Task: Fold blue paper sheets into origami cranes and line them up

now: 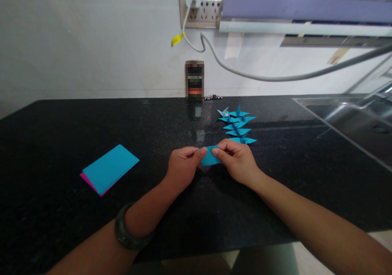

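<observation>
A small folded piece of blue origami paper (210, 157) is held between my two hands, just above the dark counter. My left hand (183, 165) pinches its left edge, thumb on top. On the opposite edge, my right hand (239, 160) grips it with the thumb pressed on its face. Just beyond my right hand stand several folded blue paper cranes (237, 131) in a close cluster, one of them paler. A stack of blue paper sheets (112, 168), with pink showing beneath, lies to the left, apart from my hands.
The black counter (61, 136) meets a pale wall. A phone (194, 80) with a blurred screen leans there, a beaded strap beside it. A white cable (263, 78) hangs from the wall socket (200, 9). At the right is a metal sink (367, 124).
</observation>
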A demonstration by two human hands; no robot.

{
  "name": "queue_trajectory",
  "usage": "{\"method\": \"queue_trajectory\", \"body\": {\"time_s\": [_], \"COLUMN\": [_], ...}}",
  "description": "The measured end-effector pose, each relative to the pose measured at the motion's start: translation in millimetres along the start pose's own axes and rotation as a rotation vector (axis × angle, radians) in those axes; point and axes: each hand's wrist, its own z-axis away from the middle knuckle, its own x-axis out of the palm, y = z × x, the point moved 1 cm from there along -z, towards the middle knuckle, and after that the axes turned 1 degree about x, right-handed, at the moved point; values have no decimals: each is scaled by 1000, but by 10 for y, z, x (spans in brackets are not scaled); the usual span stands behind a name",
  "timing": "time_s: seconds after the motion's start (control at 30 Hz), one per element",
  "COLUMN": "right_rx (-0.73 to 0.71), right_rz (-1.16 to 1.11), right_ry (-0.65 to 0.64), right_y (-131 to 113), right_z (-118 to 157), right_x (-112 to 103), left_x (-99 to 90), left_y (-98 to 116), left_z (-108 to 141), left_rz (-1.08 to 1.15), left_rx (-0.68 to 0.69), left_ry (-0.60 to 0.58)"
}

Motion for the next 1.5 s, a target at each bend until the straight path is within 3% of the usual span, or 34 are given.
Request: {"method": "queue_trajectory", "body": {"time_s": [0.17, 0.3, 0.4, 0.63, 0.77, 0.87, 1.03, 1.13, 1.5], "right_rx": [83, 193, 219, 215, 258, 272, 297, 331, 371], "right_rz": [-78, -175, -200, -231, -252, -240, -297, -280, -316], "right_ry": [-6, 2, 24, 253, 104, 6, -98, -192, -104], "right_y": [-11, 6, 17, 54, 65, 49, -8, -26, -11], "right_z": [-6, -1, -8, -129, -112, -71, -30, -8, 0], "right_x": [-9, -6, -10, -169, -133, -66, 23, 61, 48], "left_x": [5, 27, 34, 49, 50, 37, 21, 30, 48], "left_y": [8, -2, -5, -18, -17, 2, 43, 47, 36], "left_z": [6, -4, -5, 8, 1, -12, -18, -9, 13], "left_rz": [1, -18, -13, -32, 124, 99, 152, 192, 275], "left_rx": [21, -32, -55, -77, -100, -127, -162, -138, -114], "left_ry": [-5, -172, -208, -214, -208, -195, -75, -60, -8]}}
